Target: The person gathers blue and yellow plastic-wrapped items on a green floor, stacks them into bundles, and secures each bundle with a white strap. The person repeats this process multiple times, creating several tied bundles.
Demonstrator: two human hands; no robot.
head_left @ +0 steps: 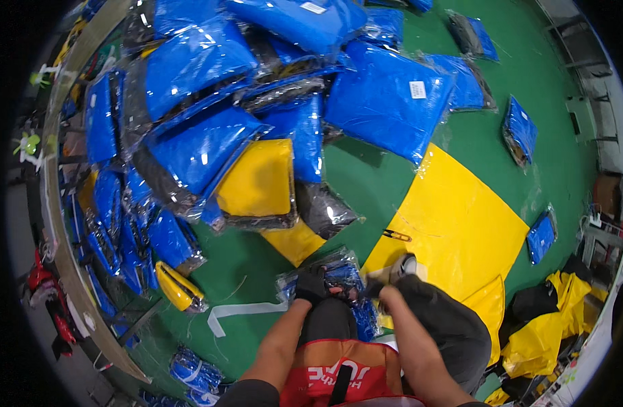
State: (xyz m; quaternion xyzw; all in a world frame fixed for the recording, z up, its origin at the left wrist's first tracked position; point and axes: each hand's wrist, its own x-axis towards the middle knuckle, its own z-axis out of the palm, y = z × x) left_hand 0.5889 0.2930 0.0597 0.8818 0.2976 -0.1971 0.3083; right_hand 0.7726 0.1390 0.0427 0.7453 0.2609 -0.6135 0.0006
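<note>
Close in front of my body lies a blue bundle in clear, crinkled plastic (345, 268). My left hand (313, 283), in a dark glove, is closed on its left part, with some fingertips showing over the plastic. At the bundle's right edge is my right hand (375, 289), also dark-gloved; its fingers are blurred and partly hidden. A white strip (247, 310) trails over the floor left of the bundle. Ahead and to the right, small orange-and-black thread snips (397, 235) rest on a big yellow sheet (454, 217), beside my shoe (402, 266).
A heap of blue packages in clear plastic (203, 68) fills the far left, with a yellow package (257, 180) at its near side. Several single packages (520, 131) lie on the green floor to the right. Yellow and black material (539, 339) is piled at the near right.
</note>
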